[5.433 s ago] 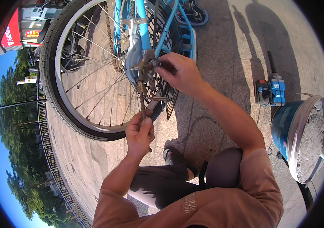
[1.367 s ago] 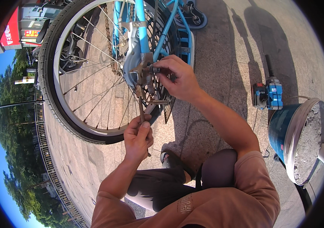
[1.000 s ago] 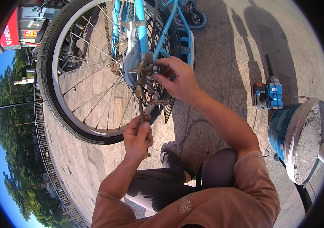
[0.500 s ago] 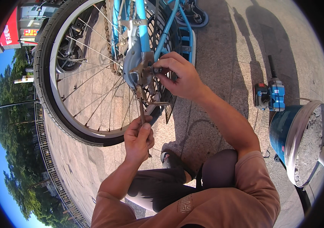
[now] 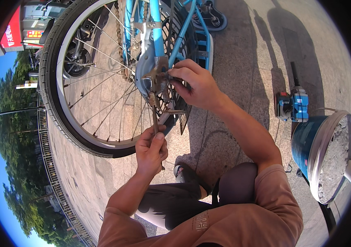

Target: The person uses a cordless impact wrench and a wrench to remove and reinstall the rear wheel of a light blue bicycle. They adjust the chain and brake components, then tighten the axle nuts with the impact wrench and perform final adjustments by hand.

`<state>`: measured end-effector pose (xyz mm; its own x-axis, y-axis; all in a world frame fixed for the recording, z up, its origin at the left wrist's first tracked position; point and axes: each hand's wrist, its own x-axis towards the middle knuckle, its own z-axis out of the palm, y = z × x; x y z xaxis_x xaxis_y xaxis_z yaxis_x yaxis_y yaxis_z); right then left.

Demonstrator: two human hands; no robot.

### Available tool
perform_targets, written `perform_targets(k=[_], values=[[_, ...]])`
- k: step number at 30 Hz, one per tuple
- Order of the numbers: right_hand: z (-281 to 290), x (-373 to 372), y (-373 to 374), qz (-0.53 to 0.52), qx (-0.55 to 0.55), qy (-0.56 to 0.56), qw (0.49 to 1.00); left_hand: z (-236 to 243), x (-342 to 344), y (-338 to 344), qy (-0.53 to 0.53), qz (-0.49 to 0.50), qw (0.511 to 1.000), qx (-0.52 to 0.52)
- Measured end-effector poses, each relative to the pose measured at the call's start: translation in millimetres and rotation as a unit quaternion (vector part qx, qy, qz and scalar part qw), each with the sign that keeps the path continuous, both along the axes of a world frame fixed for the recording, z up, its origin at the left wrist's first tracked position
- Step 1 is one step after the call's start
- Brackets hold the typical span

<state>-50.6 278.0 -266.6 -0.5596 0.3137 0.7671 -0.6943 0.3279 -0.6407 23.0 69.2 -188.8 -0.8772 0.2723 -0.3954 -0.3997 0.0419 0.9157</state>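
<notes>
A bicycle's rear wheel (image 5: 120, 149) with a black tyre and a light blue frame (image 5: 156, 39) stands in front of me. At its hub is a rusty metal bracket (image 5: 161, 64) with a coil spring (image 5: 164, 91) beneath. My left hand (image 5: 151, 149) is closed around a slim rust-brown metal rod (image 5: 155, 119), whose upper end meets the parts below the bracket. My right hand (image 5: 197, 84) pinches a small dark bolt-like piece (image 5: 169, 75) against the right side of the bracket; fingers mostly cover it. A bent metal bar (image 5: 174, 111) sticks out below the spring.
On the paving to the right lies a blue cordless power tool (image 5: 299, 103). Nearer me stands a blue bucket (image 5: 307, 144) with a grey top. A perforated black guard (image 5: 183, 119) sits behind my right hand. Left are a railing (image 5: 50, 164) and trees.
My right thumb and fingertips have moved slightly closer to the bracket, and less of the dark piece shows. My left hand keeps its hold on the rod. The view has shifted slightly.
</notes>
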Motion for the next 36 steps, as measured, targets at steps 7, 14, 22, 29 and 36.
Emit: perform_targets(k=[7, 14, 22, 29, 36], values=[[0, 11, 2, 0.026, -0.026, -0.133, 0.99, -2, 0, -1, 0.008, -0.005, 1.0, -0.004], [2, 5, 1, -0.039, 0.005, -0.042, 0.998, -4, -2, -3, -0.001, -0.004, 1.0, 0.001], [-1, 9, 4, 0.032, -0.015, -0.139, 0.99, -5, -2, -1, 0.007, -0.008, 1.0, 0.001], [5, 8, -1, 0.002, -0.025, -0.076, 0.997, -6, -1, -1, 0.023, -0.01, 1.0, -0.01], [7, 12, 3, 0.049, -0.05, -0.141, 0.988, -6, 1, -2, 0.004, -0.002, 1.0, 0.008]])
